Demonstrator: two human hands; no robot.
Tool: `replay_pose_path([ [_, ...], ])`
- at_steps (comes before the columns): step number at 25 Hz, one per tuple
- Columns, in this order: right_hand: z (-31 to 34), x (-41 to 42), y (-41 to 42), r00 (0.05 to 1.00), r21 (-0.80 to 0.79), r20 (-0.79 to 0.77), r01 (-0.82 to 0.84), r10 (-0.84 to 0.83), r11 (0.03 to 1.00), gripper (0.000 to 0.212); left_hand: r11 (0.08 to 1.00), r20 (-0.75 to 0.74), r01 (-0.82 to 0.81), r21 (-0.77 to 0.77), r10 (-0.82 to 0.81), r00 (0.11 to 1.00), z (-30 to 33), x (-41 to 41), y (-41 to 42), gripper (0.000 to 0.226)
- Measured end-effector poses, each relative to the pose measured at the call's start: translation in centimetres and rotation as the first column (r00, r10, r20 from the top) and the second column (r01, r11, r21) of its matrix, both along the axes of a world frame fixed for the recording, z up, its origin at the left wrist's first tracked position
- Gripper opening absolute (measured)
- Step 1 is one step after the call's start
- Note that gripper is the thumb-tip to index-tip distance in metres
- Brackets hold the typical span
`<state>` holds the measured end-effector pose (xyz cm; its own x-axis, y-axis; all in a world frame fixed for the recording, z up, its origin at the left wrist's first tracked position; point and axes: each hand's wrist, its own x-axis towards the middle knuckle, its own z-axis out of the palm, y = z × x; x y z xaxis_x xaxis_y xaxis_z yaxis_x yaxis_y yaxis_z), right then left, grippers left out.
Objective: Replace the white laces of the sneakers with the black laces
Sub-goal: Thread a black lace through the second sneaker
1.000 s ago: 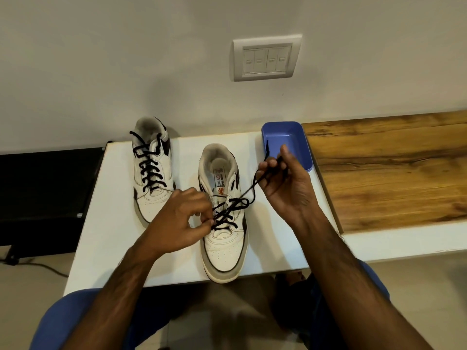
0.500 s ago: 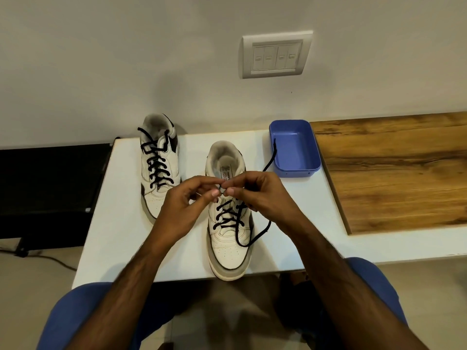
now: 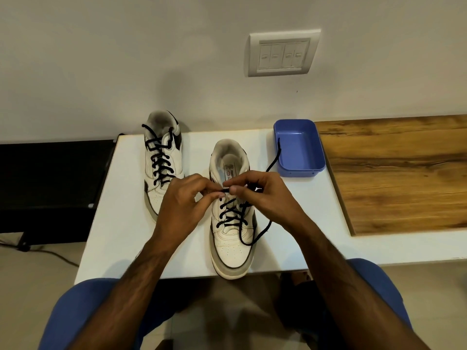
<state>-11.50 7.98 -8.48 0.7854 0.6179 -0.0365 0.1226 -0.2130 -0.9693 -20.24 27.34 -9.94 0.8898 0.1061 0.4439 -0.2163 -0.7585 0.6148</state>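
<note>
Left hand (image 3: 185, 207): curled over the near sneaker's throat, thumb and forefinger pinching the short black lace tip that shows between the two hands.
Right hand (image 3: 265, 195): fingers curled too, pinching the same lace just at 3 o'clock of the left hand's pinch — fingertips of both hands nearly touching.
Near sneaker (image 3: 232, 238): white with dark trim, toe at 6 o'clock and slightly over the table edge; black lace crossed through its lower eyelets, upper eyelets hidden by the hands.
Black lace (image 3: 255, 236): one loose length loops down at 5 o'clock of the right hand, over the shoe's side; another runs up toward 1 o'clock, its end lying over the rim of the tray.
Far sneaker (image 3: 163, 165): at 10 o'clock of the near one, well apart, laced in black up its front, the ends loose at the collar.
Blue tray (image 3: 300, 170): small plastic rectangle at 2 o'clock of the near sneaker.
White table (image 3: 121, 203): bears both shoes and the tray.
Wooden panel (image 3: 394, 178): at 3 o'clock, touching the tray's side.
Switch plate (image 3: 281, 55): on the wall at 12 o'clock.
</note>
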Motion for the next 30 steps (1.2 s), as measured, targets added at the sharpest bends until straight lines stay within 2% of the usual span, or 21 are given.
replay_pose_path([
  [2,0.0,-0.6,0.5,0.998,-0.038,0.062,0.010,-0.007,0.999,0.013,0.997,0.010,-0.012,0.078,0.011,1.000,-0.1,-0.2,-0.6,0.017],
  [4,-0.1,-0.5,0.7,0.997,-0.047,0.062,0.045,-0.042,0.998,0.011,0.990,0.013,-0.028,0.135,0.027,1.000,-0.1,-0.2,-0.8,0.021],
  [5,-0.2,-0.3,0.6,0.997,-0.054,0.052,0.058,-0.055,0.997,0.010,0.992,0.003,-0.042,0.118,0.042,0.999,0.0,-0.1,-0.7,0.022],
  [8,-0.4,0.3,0.1,0.997,-0.076,0.017,0.078,-0.077,0.994,0.016,0.986,-0.155,-0.118,-0.121,0.098,0.983,0.3,0.2,-0.5,0.032],
  [9,-0.4,0.3,0.0,0.997,-0.083,0.025,0.079,-0.078,0.993,0.018,0.981,-0.214,-0.138,-0.139,0.106,0.971,0.4,0.3,-0.7,0.041],
  [11,-0.2,0.0,0.1,0.994,-0.103,0.096,0.071,-0.061,0.992,0.019,0.991,-0.279,-0.122,-0.050,0.103,0.955,0.0,0.6,-1.2,0.047],
  [13,-0.2,-0.2,0.5,0.983,-0.145,0.178,0.078,-0.051,0.986,0.018,0.993,-0.299,-0.107,-0.041,0.090,0.950,-0.1,0.8,-1.4,0.041],
  [17,-0.7,-0.6,1.0,0.945,-0.234,0.322,0.142,-0.061,0.962,0.011,0.970,-0.367,-0.159,-0.184,0.083,0.927,0.5,1.0,-0.8,0.026],
  [20,-1.2,-1.8,2.0,0.850,-0.281,0.524,0.228,-0.050,0.932,0.007,0.942,-0.428,-0.167,-0.292,0.027,0.903,1.0,0.7,0.0,0.028],
  [22,-1.5,-2.4,2.7,0.802,-0.297,0.596,0.273,-0.045,0.915,0.010,0.923,-0.449,-0.182,-0.340,0.011,0.893,1.0,0.5,0.4,0.031],
  [24,-1.7,-2.7,3.2,0.781,-0.314,0.623,0.290,-0.035,0.904,0.012,0.916,-0.445,-0.182,-0.358,0.003,0.895,1.0,0.4,0.4,0.032],
  [30,-1.8,-2.6,3.3,0.800,-0.327,0.600,0.265,-0.017,0.907,0.011,0.916,-0.430,-0.172,-0.362,0.000,0.903,0.9,0.5,0.4,0.031],
])
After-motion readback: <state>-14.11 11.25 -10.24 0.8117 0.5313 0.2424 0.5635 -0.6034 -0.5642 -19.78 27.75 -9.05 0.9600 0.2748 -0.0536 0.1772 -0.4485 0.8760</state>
